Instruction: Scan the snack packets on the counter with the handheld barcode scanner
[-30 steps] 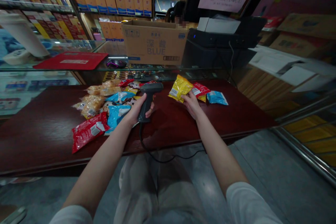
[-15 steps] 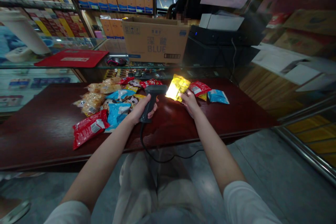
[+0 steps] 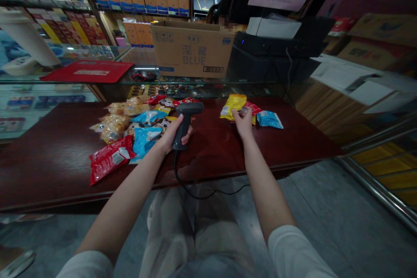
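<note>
left hand (image 3: 171, 137) grips barcode scanner (image 3: 186, 120) — right hand (image 3: 243, 122) by yellow bag (image 3: 233, 106) — carton (image 3: 192, 50) behind

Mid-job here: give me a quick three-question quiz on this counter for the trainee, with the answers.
1. Which hand grips the black corded barcode scanner?

2. True or false: the scanner's cable runs over the front edge of the dark red wooden counter.

3. Which packet lies furthest to the outer side of the right hand?
A. yellow snack packet
B. red snack packet
C. blue snack packet

Key:
1. The left hand.
2. True.
3. C.
</note>
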{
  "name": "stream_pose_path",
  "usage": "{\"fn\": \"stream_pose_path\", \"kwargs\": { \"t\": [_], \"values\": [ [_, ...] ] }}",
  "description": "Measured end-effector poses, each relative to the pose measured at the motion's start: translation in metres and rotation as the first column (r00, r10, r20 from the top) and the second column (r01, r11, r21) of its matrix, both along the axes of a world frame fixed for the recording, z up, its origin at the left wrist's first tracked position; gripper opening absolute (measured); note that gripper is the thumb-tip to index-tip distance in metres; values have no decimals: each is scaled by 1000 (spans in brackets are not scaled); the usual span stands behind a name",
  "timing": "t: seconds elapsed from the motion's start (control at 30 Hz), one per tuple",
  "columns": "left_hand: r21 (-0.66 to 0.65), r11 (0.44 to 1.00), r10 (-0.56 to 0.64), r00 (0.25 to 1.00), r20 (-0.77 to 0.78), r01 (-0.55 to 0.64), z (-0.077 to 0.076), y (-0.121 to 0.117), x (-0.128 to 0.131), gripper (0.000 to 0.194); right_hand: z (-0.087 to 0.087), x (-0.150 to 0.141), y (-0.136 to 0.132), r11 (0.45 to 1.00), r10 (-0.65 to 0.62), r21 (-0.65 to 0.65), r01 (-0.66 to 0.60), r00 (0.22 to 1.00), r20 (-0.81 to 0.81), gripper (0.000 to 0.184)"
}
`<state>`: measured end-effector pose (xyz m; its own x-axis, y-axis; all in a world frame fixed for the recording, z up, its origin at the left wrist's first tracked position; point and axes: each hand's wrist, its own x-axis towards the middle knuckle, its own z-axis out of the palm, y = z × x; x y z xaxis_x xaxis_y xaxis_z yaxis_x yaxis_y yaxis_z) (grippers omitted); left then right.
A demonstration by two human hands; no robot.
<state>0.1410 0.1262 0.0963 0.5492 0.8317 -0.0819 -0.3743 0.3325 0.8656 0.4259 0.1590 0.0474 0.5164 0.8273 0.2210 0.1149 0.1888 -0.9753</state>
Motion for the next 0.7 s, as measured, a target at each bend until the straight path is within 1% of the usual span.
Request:
{"fn": "stream_pose_path", "kwargs": {
  "t": [0.07, 0.13, 0.23, 0.37, 0.47, 0.6, 0.63, 0.7],
  "values": [
    [-20, 1000, 16, 1000, 13, -16, 2, 1, -1, 55, 3, 11, -3, 990, -120, -68, 122, 992, 36, 68],
    [-35, 999, 31, 999, 21, -30, 4, 1, -2, 54, 5, 21, -6, 970, -200, -116, 212, 974, 107, 62],
    [-40, 998, 45, 999, 30, -44, 4, 2, -3, 54, 7, 34, -12, 948, -258, -120, 296, 931, 259, 54],
    [-30, 998, 47, 998, 36, -46, 4, 2, -3, 52, 8, 53, -19, 902, -334, -104, 418, 831, 444, 46],
    [-32, 999, 38, 999, 33, -37, 4, 2, -3, 51, 6, 67, -28, 873, -335, -128, 471, 770, 543, 45],
    [-25, 999, 27, 999, 37, -26, 6, 0, -3, 50, 0, 81, -44, 840, -259, -208, 501, 707, 658, 47],
    [-27, 999, 27, 999, 38, -26, 7, 0, -3, 49, -1, 83, -48, 828, -262, -205, 521, 685, 680, 50],
    [-31, 999, 24, 999, 39, -22, 7, -2, -3, 49, 0, 81, -54, 805, -309, -147, 575, 618, 723, 57]
  ]
}}
